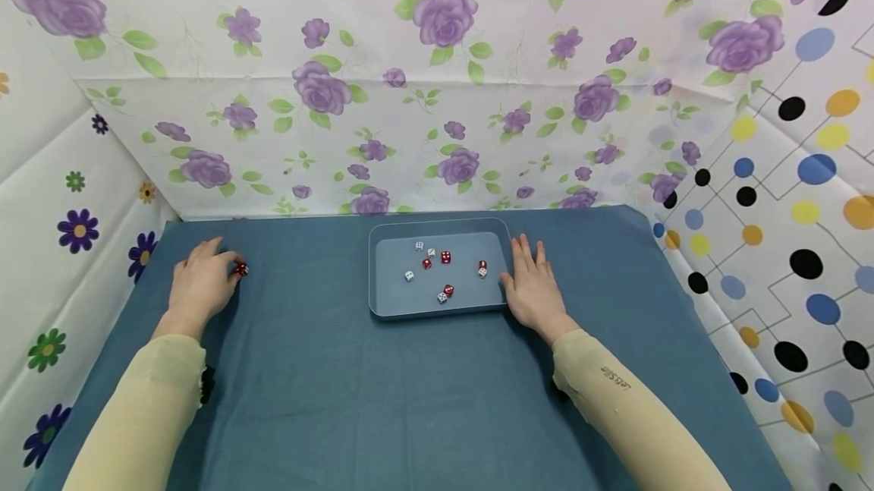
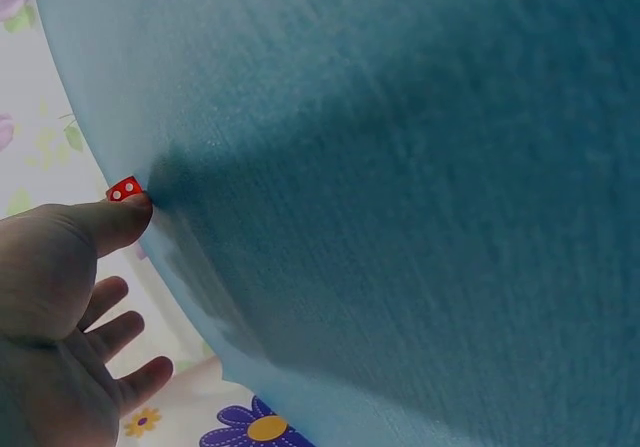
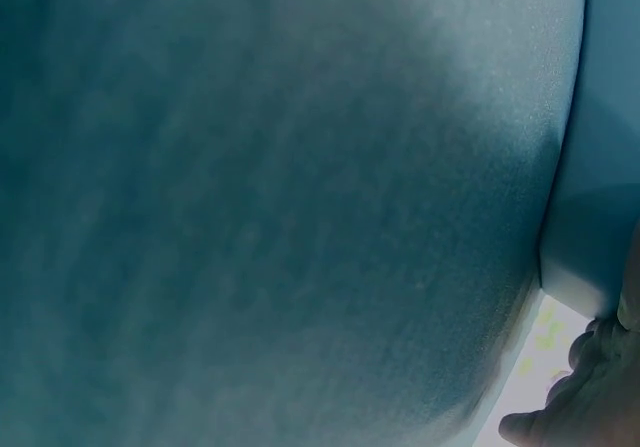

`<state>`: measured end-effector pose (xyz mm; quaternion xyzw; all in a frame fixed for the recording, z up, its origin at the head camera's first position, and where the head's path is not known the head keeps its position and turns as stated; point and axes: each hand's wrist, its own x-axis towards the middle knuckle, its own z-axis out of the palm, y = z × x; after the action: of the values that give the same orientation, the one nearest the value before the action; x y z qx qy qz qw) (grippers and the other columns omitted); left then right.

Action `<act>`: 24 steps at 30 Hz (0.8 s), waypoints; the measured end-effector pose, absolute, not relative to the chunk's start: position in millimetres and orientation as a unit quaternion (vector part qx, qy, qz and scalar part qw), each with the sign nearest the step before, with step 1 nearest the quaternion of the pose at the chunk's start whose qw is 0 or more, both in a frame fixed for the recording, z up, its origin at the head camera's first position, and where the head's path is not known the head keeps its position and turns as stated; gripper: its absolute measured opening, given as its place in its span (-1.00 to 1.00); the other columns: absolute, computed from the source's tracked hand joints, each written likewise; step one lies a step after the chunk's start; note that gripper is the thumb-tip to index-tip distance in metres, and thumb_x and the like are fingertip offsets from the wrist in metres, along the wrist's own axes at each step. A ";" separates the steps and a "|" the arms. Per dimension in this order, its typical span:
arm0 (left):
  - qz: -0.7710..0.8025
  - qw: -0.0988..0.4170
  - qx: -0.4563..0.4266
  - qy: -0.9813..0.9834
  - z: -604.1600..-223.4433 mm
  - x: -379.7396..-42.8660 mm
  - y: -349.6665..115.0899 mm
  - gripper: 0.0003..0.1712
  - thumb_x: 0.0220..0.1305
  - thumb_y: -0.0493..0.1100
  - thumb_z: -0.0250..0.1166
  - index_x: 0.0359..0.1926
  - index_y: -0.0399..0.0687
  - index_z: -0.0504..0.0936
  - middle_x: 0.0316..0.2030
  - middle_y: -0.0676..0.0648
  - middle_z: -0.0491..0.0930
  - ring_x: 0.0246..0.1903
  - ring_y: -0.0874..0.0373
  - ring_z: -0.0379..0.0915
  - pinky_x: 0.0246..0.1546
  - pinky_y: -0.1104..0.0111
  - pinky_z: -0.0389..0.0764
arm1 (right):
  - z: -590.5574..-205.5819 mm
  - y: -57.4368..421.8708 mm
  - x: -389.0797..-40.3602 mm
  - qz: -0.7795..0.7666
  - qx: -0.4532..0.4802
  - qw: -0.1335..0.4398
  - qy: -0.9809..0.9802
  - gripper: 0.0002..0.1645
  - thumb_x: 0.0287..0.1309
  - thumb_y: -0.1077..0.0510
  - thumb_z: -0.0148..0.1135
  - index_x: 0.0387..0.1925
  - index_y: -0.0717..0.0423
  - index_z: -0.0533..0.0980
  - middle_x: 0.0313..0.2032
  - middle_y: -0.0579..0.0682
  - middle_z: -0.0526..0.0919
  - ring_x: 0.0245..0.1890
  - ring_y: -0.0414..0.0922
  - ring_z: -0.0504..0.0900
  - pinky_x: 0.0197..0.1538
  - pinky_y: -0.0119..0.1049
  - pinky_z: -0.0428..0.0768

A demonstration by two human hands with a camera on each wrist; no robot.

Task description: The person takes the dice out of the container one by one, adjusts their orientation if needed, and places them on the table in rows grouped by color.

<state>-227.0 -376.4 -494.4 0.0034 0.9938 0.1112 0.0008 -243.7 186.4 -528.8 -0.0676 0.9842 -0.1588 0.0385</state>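
Observation:
At the left of the table, my left hand (image 1: 202, 282) pinches a red die (image 1: 242, 269) with white pips between thumb and finger. The left wrist view shows this red die (image 2: 125, 189) at the thumb tip, with the other fingers spread apart. A shallow blue-grey tray (image 1: 389, 304) lies near the back of the table, holding several red and white dice. Among them are a red die (image 1: 446, 256) and a white die (image 1: 409, 276). My right hand (image 1: 534, 287) rests against the tray's right side, fingers extended. Only part of this right hand (image 3: 590, 397) appears in the right wrist view.
A blue-green cloth (image 1: 355, 392) covers the table. Behind it hangs a sheet with purple roses (image 1: 447, 13). A flowered sheet (image 1: 41, 248) borders the left side, and a sheet with coloured dots (image 1: 806, 263) the right.

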 end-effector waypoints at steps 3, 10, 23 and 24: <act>0.111 0.001 0.004 0.994 -493.1 -226.7 -375.6 -0.71 0.45 -0.32 0.36 0.13 -0.34 0.69 0.48 -0.61 0.14 0.47 -0.60 0.00 0.28 -0.56 0.15 | -527.9 186.9 -243.4 -0.161 -0.069 0.039 0.984 -0.11 0.72 -0.10 -0.12 0.75 0.09 -0.25 0.73 0.08 -0.33 0.69 0.24 -0.39 0.65 0.25 -0.13; 0.112 -0.006 0.006 0.994 -494.2 -226.4 -375.8 -0.68 0.45 -0.32 0.35 0.15 -0.35 0.67 0.47 -0.61 0.16 0.47 -0.60 0.01 0.28 -0.56 0.14 | -527.1 187.1 -242.7 -0.160 -0.070 0.039 0.984 -0.11 0.72 -0.10 -0.11 0.75 0.10 -0.24 0.73 0.10 -0.32 0.69 0.26 -0.37 0.64 0.26 -0.11; 0.131 0.006 -0.003 0.991 -495.6 -225.7 -377.0 -0.59 0.43 -0.34 0.23 0.25 -0.35 0.61 0.50 -0.62 0.10 0.49 -0.61 -0.04 0.32 -0.55 0.08 | -524.9 186.0 -242.7 -0.160 -0.072 0.037 0.984 -0.10 0.71 -0.07 -0.08 0.74 0.12 -0.23 0.73 0.11 -0.31 0.69 0.26 -0.36 0.64 0.28 -0.10; 0.133 0.007 -0.004 0.991 -495.8 -225.3 -377.1 -0.58 0.43 -0.34 0.23 0.26 -0.35 0.60 0.50 -0.62 0.10 0.49 -0.61 -0.05 0.32 -0.55 0.08 | -525.0 185.8 -242.7 -0.160 -0.072 0.037 0.984 -0.10 0.71 -0.08 -0.08 0.74 0.12 -0.23 0.73 0.10 -0.31 0.69 0.26 -0.36 0.64 0.28 -0.10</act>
<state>-225.3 -377.1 -495.8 -0.0037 0.9911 0.1325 0.0071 -242.7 185.8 -525.0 -0.0716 0.9838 -0.1600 0.0375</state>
